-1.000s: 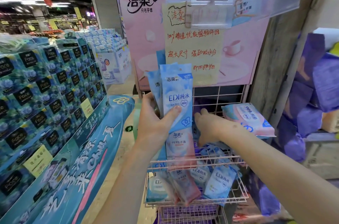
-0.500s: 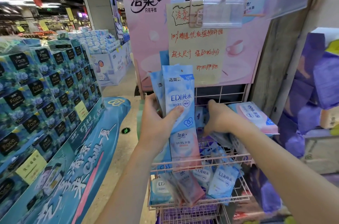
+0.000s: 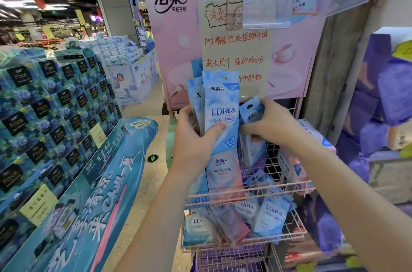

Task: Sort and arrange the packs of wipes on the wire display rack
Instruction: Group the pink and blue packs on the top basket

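While the left hand (image 3: 191, 138) clamps a fanned stack of blue wipe packs (image 3: 220, 113) upright, thumb across the front pack, the right hand (image 3: 269, 124) grips a smaller blue pack (image 3: 250, 111) just beside them, above the pink wire rack (image 3: 249, 191) holding loose packs.

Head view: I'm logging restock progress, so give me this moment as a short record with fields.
setting: shop aisle, pink wire rack
left hand: holds a bundle of tall blue wipe packs upright
right hand: grips a small blue pack beside the bundle
rack basket: loose blue and pink packs, unsorted
right of rack: larger pink pack
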The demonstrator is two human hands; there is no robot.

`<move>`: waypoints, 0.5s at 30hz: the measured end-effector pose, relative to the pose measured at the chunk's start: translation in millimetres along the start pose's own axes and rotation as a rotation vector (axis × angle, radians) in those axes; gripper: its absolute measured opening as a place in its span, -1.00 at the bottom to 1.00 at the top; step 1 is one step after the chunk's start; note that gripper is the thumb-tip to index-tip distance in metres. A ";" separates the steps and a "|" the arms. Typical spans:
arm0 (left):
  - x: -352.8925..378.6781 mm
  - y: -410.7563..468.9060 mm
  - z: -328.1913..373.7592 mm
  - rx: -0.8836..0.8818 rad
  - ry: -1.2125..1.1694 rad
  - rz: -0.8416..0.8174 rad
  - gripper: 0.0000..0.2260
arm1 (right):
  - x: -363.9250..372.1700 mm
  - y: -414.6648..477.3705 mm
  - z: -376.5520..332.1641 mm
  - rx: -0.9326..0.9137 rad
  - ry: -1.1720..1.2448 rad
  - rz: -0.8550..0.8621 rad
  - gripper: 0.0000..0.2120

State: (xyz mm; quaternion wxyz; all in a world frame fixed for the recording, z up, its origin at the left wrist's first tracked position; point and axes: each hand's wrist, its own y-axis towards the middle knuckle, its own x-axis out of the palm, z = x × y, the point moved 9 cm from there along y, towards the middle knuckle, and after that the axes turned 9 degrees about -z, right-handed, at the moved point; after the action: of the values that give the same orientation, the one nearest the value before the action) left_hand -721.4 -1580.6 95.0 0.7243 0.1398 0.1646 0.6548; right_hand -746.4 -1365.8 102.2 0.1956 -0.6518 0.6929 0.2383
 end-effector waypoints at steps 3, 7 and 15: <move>6.1 1.1 -1.1 0.006 0.033 0.017 -0.58 | -15.6 -13.1 -10.5 -0.034 0.102 0.056 -0.36; 18.1 3.5 -3.7 -0.001 0.037 0.037 -0.54 | -41.4 -33.0 -22.6 -0.069 0.147 0.166 -0.41; 56.2 -0.1 -1.1 0.040 -0.009 0.051 -0.62 | -44.0 -41.8 -26.1 -0.083 0.227 0.108 -0.40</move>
State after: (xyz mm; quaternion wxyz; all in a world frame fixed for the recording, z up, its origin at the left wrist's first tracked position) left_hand -716.8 -1524.8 90.8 0.7051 0.1615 0.1708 0.6690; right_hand -700.5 -1347.0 145.8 0.0755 -0.6437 0.7343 0.2018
